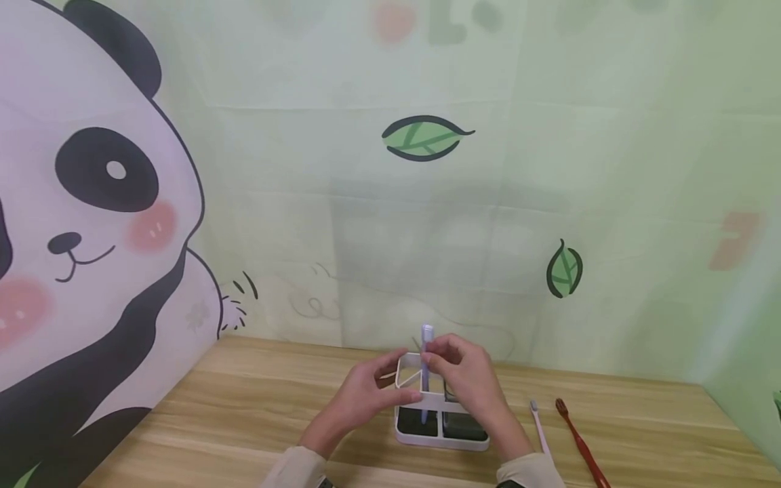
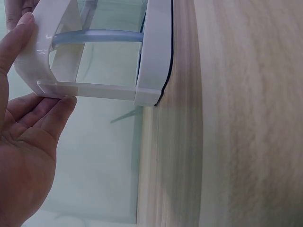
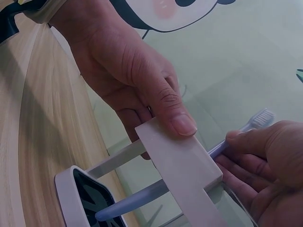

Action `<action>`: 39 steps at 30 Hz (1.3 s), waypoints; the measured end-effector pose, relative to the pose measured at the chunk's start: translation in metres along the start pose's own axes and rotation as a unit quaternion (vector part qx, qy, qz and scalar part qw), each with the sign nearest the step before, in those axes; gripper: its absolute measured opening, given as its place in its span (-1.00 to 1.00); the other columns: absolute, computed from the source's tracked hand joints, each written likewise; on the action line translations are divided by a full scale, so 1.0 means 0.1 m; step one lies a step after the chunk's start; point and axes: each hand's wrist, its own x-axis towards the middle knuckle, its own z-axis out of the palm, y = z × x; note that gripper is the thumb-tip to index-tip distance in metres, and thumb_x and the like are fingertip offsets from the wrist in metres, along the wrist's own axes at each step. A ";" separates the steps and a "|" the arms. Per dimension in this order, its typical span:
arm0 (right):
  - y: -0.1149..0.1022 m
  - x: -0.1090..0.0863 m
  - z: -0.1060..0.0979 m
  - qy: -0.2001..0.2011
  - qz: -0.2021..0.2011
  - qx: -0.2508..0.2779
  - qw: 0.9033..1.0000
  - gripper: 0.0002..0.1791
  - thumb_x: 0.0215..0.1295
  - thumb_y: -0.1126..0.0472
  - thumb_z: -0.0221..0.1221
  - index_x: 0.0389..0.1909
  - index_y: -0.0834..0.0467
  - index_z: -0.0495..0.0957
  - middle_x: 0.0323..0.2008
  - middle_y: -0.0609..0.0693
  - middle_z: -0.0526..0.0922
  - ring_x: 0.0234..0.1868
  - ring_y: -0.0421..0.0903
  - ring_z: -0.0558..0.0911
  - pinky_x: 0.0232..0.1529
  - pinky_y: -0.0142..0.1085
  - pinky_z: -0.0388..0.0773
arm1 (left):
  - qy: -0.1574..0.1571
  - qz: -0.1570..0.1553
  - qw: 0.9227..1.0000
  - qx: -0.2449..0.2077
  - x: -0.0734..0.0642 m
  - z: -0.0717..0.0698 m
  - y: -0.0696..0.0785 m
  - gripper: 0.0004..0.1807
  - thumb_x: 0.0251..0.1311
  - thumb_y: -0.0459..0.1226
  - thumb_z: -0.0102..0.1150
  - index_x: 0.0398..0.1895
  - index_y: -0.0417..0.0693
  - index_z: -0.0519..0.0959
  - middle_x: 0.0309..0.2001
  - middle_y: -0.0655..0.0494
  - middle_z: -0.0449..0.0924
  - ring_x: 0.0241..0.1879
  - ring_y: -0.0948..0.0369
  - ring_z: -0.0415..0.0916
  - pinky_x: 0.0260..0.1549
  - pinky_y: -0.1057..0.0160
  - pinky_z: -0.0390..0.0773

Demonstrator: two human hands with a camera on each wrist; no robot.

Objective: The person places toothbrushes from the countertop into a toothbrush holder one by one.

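Observation:
A white toothbrush holder (image 1: 448, 442) with an upper frame and a dark-lined base stands on the wooden table. My left hand (image 1: 360, 393) grips the upper frame at its left side, thumb in front and fingers around the side, as the left wrist view also shows. With thumb and fingers, my right hand (image 1: 470, 376) pinches a pale blue toothbrush (image 3: 139, 199) near its bristled head. The brush stands upright through a left opening of the frame, and its handle's lower end reaches the base, bristles at the top.
To the right of the holder lie a pale toothbrush (image 1: 539, 425) and a red toothbrush (image 1: 579, 440), heads pointing away. A cloth backdrop (image 1: 274, 169) printed with a panda and leaves hangs behind the wooden table (image 1: 244, 407).

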 end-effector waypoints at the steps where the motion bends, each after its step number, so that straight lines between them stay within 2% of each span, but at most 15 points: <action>1: 0.00 0.00 0.00 0.000 -0.001 -0.001 1.000 -0.93 0.40 0.32 0.40 -0.16 0.19 0.75 -0.19 0.01 0.80 -0.02 0.04 0.77 0.12 0.03 0.73 | 0.000 0.000 1.000 0.001 0.00 0.00 0.00 -0.12 0.26 -0.14 0.56 0.53 -0.33 0.37 0.46 -0.32 0.41 0.33 -0.22 0.51 0.27 -0.08 0.59; 11: -0.02 -0.01 0.02 -0.005 0.003 -0.005 1.000 -0.91 0.40 0.31 0.40 -0.13 0.20 0.74 -0.16 0.01 0.80 -0.01 0.05 0.77 0.15 0.07 0.71 | 0.002 -0.001 1.000 0.001 -0.02 -0.02 0.00 -0.12 0.26 -0.13 0.56 0.53 -0.32 0.37 0.46 -0.33 0.40 0.33 -0.22 0.51 0.27 -0.07 0.59; 18: -0.03 0.00 -0.04 -0.007 0.008 -0.006 1.000 -0.84 0.40 0.27 0.41 -0.07 0.19 0.75 -0.13 0.00 0.81 0.02 0.04 0.76 0.17 0.05 0.70 | 0.000 0.001 1.000 -0.004 -0.02 -0.03 0.01 -0.11 0.26 -0.15 0.56 0.54 -0.35 0.35 0.46 -0.31 0.42 0.34 -0.21 0.50 0.28 -0.04 0.59; 24: -0.03 0.00 -0.16 -0.006 0.016 -0.019 1.000 -0.80 0.41 0.25 0.40 0.00 0.16 0.75 -0.10 -0.02 0.80 0.05 0.04 0.75 0.17 0.02 0.70 | 0.003 0.007 1.000 0.003 -0.01 -0.03 0.03 -0.10 0.24 -0.16 0.57 0.53 -0.36 0.35 0.45 -0.32 0.43 0.33 -0.20 0.51 0.26 -0.01 0.60; 32: -0.02 -0.03 -0.34 -0.009 0.022 -0.019 1.000 -0.78 0.42 0.27 0.39 0.03 0.20 0.74 -0.07 0.03 0.80 0.04 0.04 0.75 0.11 -0.10 0.74 | -0.001 0.006 1.000 -0.011 0.00 0.01 0.00 -0.11 0.24 -0.18 0.58 0.53 -0.38 0.35 0.44 -0.33 0.43 0.33 -0.20 0.51 0.25 0.03 0.61; 39: -0.03 -0.09 -0.55 -0.005 0.021 -0.069 0.997 -0.73 0.46 0.16 0.38 0.08 0.19 0.73 -0.01 0.04 0.79 0.11 0.07 0.73 0.18 -0.02 0.70 | 0.004 0.001 1.000 -0.009 -0.01 0.00 -0.01 -0.10 0.23 -0.18 0.58 0.53 -0.37 0.35 0.44 -0.33 0.43 0.33 -0.21 0.52 0.25 0.01 0.61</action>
